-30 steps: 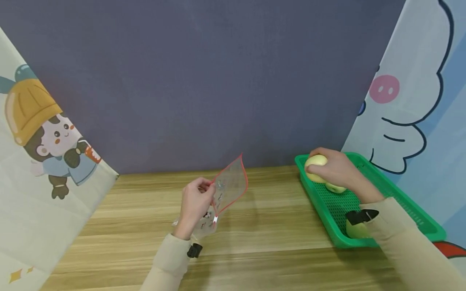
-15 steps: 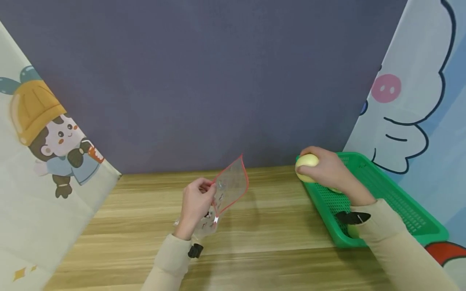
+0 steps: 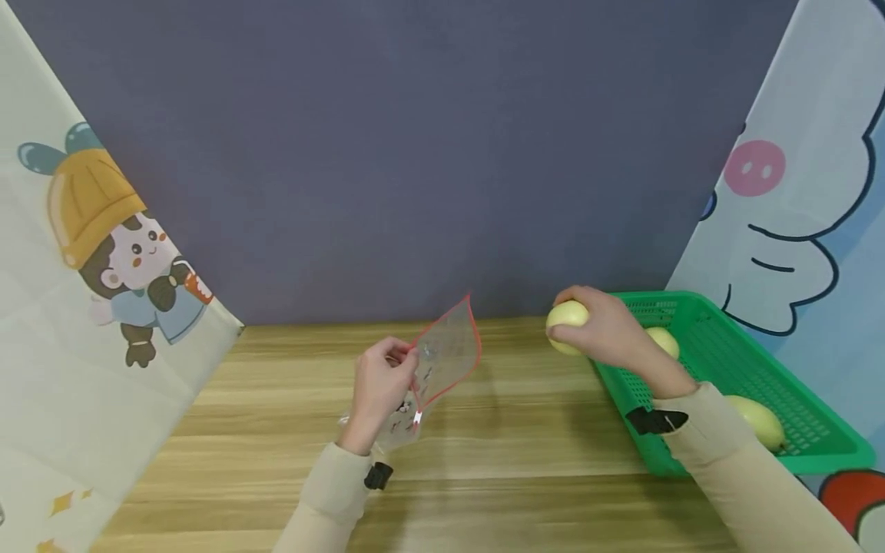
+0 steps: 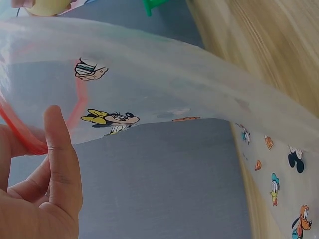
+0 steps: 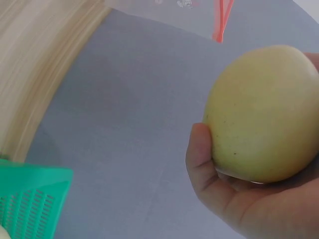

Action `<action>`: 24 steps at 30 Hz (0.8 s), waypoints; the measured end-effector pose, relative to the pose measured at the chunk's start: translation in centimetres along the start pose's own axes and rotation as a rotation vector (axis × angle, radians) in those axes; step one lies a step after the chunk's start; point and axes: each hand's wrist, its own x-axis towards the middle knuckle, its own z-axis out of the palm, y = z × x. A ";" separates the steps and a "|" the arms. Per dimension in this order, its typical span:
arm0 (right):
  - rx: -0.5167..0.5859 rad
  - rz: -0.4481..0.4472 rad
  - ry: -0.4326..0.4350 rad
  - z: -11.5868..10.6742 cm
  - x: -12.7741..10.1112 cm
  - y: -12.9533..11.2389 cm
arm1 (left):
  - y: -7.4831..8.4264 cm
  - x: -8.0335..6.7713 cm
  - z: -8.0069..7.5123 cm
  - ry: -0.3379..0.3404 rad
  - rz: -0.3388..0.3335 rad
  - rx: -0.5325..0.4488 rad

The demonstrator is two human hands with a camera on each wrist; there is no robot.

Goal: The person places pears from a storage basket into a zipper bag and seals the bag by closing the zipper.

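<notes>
Nearest, left hand [image 3: 379, 384] pinching clear zip bag [image 3: 442, 357] by its red-edged mouth, raised above table [image 3: 484, 461]. Farther right, right hand [image 3: 608, 330], fingers curled round yellow apple [image 3: 567, 326] just past green basket [image 3: 795, 430] rim. Likely trouble: narrow, limp mouth, apple snagging or slipping loose.

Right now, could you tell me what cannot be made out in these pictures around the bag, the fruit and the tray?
- Zip bag mouth: head view too small, left wrist view too close to tell whether it is open.
- Held yellow fruit: right hand covers its far side.
- Green tray: the right sleeve hides its near corner and part of the second of its two fruits.
- Left hand: its palm is turned away.
</notes>
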 end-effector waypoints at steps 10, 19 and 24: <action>0.014 -0.015 -0.008 0.5 0.3 -1.4 | 0.0 -0.1 -0.4 -0.011 -0.012 -0.041; 0.041 -0.039 0.018 1.0 0.3 -1.9 | 0.2 -0.1 -0.3 0.005 -0.009 -0.002; 0.055 -0.054 0.050 1.2 0.2 -2.5 | 0.1 -0.1 -0.3 0.001 -0.013 -0.009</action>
